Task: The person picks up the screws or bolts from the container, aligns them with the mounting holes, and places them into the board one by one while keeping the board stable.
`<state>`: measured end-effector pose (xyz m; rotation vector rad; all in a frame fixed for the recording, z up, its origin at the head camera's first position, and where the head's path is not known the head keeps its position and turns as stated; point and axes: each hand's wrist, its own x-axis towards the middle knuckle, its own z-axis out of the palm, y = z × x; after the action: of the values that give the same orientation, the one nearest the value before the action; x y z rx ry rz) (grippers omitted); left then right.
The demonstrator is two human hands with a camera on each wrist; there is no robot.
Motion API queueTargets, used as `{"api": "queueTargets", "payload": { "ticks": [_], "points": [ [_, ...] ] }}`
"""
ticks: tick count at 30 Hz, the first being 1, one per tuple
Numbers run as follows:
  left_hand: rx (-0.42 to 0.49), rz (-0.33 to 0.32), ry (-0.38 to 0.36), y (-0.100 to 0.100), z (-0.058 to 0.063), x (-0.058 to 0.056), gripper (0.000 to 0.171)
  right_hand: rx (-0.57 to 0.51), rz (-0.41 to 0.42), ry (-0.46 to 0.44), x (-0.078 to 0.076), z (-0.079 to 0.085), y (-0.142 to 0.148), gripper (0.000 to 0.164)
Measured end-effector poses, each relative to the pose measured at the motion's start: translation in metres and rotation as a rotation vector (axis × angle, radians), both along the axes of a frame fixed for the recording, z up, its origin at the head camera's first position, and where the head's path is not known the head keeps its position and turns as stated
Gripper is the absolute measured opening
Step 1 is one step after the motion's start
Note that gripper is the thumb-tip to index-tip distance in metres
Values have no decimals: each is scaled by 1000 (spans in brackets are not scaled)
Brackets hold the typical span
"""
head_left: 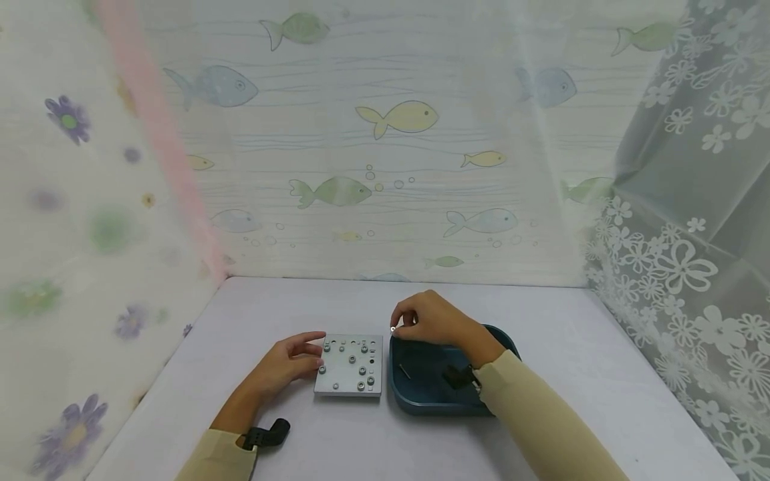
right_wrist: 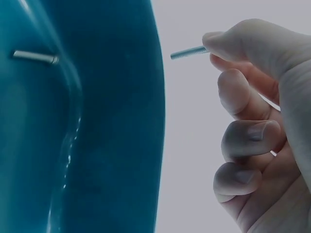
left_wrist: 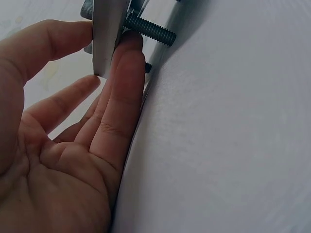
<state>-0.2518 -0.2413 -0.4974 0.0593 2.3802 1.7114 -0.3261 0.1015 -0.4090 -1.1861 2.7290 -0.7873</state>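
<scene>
A square silver metal plate (head_left: 343,364) with holes and several socket-head screws (head_left: 351,359) lies on the table. My left hand (head_left: 289,364) holds its left edge. In the left wrist view, fingers reach under the plate (left_wrist: 108,39), and a dark threaded screw shank (left_wrist: 150,29) sticks out below it. My right hand (head_left: 436,321) is above the far left rim of a blue tray (head_left: 445,409). Between thumb and index finger it pinches a small screw (right_wrist: 188,52), whose shank points away from the fingertips. The other fingers (right_wrist: 243,179) are curled and hold nothing.
Another screw (head_left: 405,371) lies inside the tray, close to its left wall. The tray stands just right of the plate on a white table (head_left: 271,300). Patterned curtains (head_left: 391,200) hang behind the table and at both sides.
</scene>
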Motion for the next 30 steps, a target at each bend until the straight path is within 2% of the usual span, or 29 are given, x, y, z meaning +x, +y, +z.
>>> {"api": "queueTargets", "payload": {
  "ticks": [9, 18, 30],
  "points": [
    [61, -53, 4, 0, -2, 0, 65, -44, 39, -14, -1, 0, -14, 7],
    [68, -49, -2, -1, 1, 0, 65, -38, 80, -41, -5, -7, -29, 11],
    [67, -52, 3, -1, -1, 0, 65, -9, 59, -41, -6, -17, -36, 11]
  ]
}}
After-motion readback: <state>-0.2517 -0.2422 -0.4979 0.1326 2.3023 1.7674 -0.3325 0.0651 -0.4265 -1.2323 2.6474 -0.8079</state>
